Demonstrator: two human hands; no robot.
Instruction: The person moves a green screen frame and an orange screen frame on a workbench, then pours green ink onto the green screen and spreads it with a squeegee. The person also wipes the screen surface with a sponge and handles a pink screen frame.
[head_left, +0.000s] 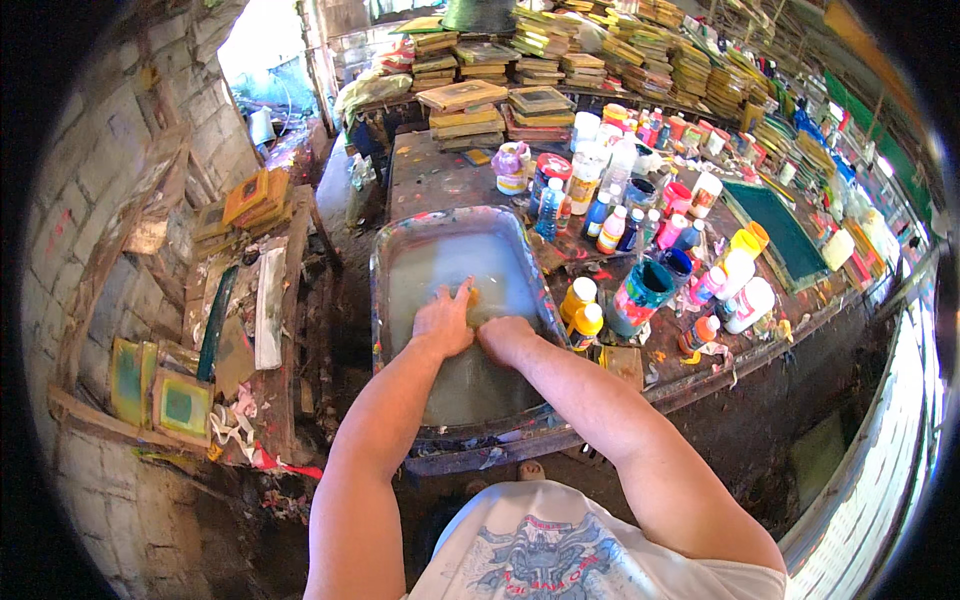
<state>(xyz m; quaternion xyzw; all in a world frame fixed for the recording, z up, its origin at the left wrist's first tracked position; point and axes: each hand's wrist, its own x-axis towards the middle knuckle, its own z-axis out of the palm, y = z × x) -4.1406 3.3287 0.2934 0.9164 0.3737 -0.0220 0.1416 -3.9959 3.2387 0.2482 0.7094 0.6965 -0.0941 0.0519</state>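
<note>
A dark-rimmed, paint-stained basin [374,290] of cloudy greyish water sits at the table's left end. My left hand [443,320] is at the water in its middle, with fingers stretched and apart. Right beside it, my right hand [507,340] is closed, its fingertips hidden by the murky water. Whatever it grips, if anything, does not show. A small yellowish thing [474,297] shows in the water by my left fingers.
Paint bottles and tubs, including an open teal-stained bucket [640,297] and yellow bottles [584,325], crowd the table right of the basin. A teal framed screen [775,232] lies farther right. Stacked wooden frames [463,110] stand behind. Small frames [182,404] lean on a left-hand shelf.
</note>
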